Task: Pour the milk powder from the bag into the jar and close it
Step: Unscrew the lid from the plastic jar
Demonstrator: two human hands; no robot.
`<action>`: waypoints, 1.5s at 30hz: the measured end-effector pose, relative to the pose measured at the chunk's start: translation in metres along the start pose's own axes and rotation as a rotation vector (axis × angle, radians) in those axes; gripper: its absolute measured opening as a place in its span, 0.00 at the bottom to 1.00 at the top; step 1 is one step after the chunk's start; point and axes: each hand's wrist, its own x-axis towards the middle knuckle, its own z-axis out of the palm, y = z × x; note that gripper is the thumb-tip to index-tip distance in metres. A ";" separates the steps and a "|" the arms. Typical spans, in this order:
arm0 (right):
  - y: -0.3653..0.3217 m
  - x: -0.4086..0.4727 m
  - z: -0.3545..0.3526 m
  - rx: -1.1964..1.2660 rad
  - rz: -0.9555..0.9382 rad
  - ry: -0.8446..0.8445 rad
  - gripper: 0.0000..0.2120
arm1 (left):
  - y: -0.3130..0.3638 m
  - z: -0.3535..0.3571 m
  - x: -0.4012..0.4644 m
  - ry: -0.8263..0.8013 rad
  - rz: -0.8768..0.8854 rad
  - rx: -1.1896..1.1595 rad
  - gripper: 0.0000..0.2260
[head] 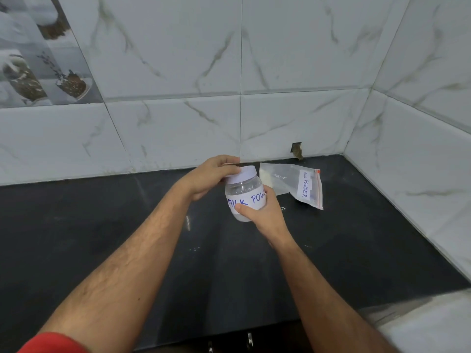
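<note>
A clear plastic jar (244, 193) with a white label reading "MILK POWDER" is held above the black counter. My right hand (265, 215) grips its lower body from the right. My left hand (211, 175) closes over the white lid (246, 174) on top of the jar. Behind and to the right, a clear zip bag (290, 183) labelled "MILK POWDER" lies flat on the counter, with a little pale powder at its left end. How much powder is in the jar is not clear.
The black counter (127, 238) runs to white marble-pattern wall tiles (178, 123) at the back and on the right. A small hole in the tile (296, 149) sits just behind the bag. The counter's front edge is near the bottom of the view.
</note>
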 end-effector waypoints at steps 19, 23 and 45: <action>0.009 0.001 0.000 -0.142 -0.001 0.037 0.43 | -0.016 -0.011 -0.013 -0.023 -0.007 0.022 0.34; 0.005 0.002 -0.001 -0.174 -0.005 0.032 0.43 | -0.018 -0.011 -0.012 0.105 0.026 0.094 0.29; 0.002 -0.004 0.012 -0.232 -0.024 -0.005 0.41 | -0.023 -0.008 -0.009 0.138 0.052 0.122 0.37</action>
